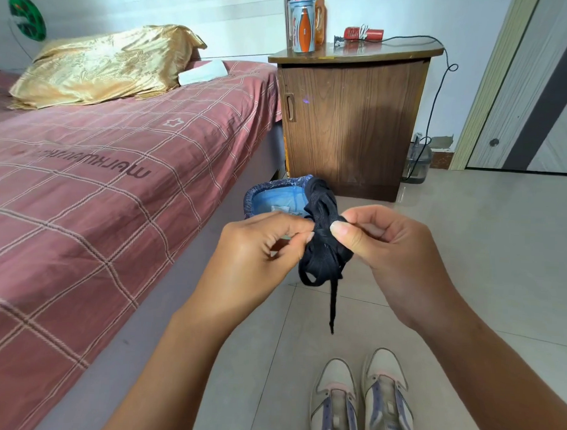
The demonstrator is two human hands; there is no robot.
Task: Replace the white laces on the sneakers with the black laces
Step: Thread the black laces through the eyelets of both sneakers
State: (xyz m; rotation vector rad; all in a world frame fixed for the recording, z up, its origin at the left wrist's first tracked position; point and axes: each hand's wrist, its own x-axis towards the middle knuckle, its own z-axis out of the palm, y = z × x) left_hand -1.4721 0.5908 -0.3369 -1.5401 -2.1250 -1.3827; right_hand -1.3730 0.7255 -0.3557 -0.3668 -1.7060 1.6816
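Note:
A bundle of black laces (323, 245) hangs in the air at the centre of the head view. My left hand (258, 249) pinches the bundle from the left with thumb and fingertips. My right hand (387, 241) pinches it from the right, thumb on top. One loose black end dangles down to about knee height. Two white sneakers with lilac trim (362, 407) stand side by side on the floor at the bottom, toes pointing away from me. No laces show in their eyelets.
A bed with a pink checked sheet (99, 192) and a gold pillow (104, 63) fills the left. A blue bin (270, 195) stands behind the laces. A wooden cabinet (349, 120) with a can and a cable is at the back. Pale tiled floor (483, 254) lies to the right.

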